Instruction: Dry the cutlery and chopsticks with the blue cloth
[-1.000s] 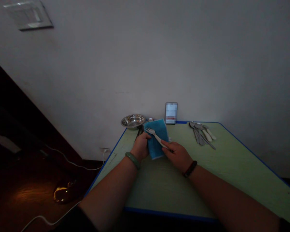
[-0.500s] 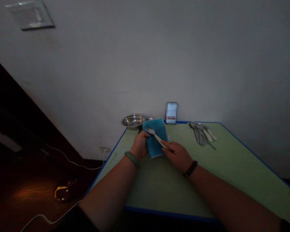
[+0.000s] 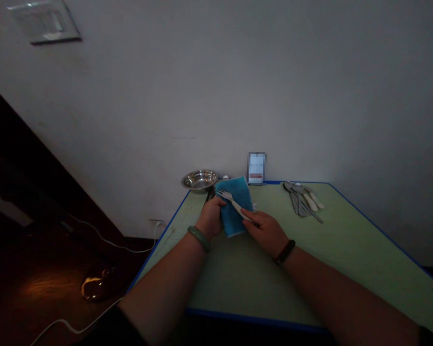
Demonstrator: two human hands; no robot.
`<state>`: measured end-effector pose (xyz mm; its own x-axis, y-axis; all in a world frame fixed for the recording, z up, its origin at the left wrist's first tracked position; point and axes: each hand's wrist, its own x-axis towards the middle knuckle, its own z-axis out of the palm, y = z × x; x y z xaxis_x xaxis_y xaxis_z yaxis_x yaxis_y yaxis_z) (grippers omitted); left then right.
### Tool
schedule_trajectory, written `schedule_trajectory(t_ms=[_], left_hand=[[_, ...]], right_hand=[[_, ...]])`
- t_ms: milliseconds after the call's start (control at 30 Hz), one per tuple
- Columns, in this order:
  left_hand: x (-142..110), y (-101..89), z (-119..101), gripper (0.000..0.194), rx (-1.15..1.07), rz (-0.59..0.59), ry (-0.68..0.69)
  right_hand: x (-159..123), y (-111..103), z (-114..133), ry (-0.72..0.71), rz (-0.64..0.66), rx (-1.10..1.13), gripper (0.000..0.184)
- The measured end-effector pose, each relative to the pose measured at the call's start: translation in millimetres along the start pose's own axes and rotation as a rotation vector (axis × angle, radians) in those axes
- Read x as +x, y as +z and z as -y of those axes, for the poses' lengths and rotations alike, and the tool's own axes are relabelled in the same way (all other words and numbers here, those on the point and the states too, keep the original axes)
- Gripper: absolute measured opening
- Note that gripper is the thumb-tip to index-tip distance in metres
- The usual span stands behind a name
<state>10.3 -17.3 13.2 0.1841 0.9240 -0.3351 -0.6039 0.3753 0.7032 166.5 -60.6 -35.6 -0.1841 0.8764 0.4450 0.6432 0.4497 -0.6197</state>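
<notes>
My left hand (image 3: 211,217) grips a folded blue cloth (image 3: 234,204) by its left edge and holds it up over the green table (image 3: 339,250). A fork (image 3: 230,201) with a white handle lies across the cloth, its tines pointing to the upper left. My right hand (image 3: 265,230) pinches the end of that handle at the cloth's right side. A green bangle sits on my left wrist and a dark band on my right.
A steel bowl (image 3: 199,179) stands at the table's far left corner. A small box (image 3: 256,168) leans against the wall behind the cloth. Several spoons and forks (image 3: 303,198) lie at the far right. White cables (image 3: 104,245) run over the dark floor on the left.
The cloth and fork have shifted only slightly in my hands; both grips are unchanged.
</notes>
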Motion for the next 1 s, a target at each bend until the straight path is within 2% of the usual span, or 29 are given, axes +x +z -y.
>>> schedule_trajectory(t_ms=[200, 433, 667, 833, 1000], left_hand=[[-2.6, 1.8, -5.1, 0.038, -0.053, -0.04, 0.024], [-1.8, 0.6, -2.1, 0.047, -0.047, -0.015, -0.027], [-1.9, 1.1, -4.4, 0.04, -0.056, -0.035, 0.004], [-0.5, -1.7, -8.6, 0.027, -0.039, -0.086, 0.028], [-0.3, -1.8, -9.9, 0.031, -0.053, -0.112, 0.056]], right_hand=[[0.0, -1.9, 2.0, 0.009, 0.029, -0.035, 0.04], [0.4, -1.8, 1.9, 0.017, 0.028, -0.016, 0.04], [-0.1, -2.1, 1.2, 0.011, 0.026, 0.01, 0.041], [-0.9, -4.3, -1.1, 0.027, -0.023, 0.151, 0.042], [0.2, -4.0, -0.1, 0.126, -0.079, 0.34, 0.044]])
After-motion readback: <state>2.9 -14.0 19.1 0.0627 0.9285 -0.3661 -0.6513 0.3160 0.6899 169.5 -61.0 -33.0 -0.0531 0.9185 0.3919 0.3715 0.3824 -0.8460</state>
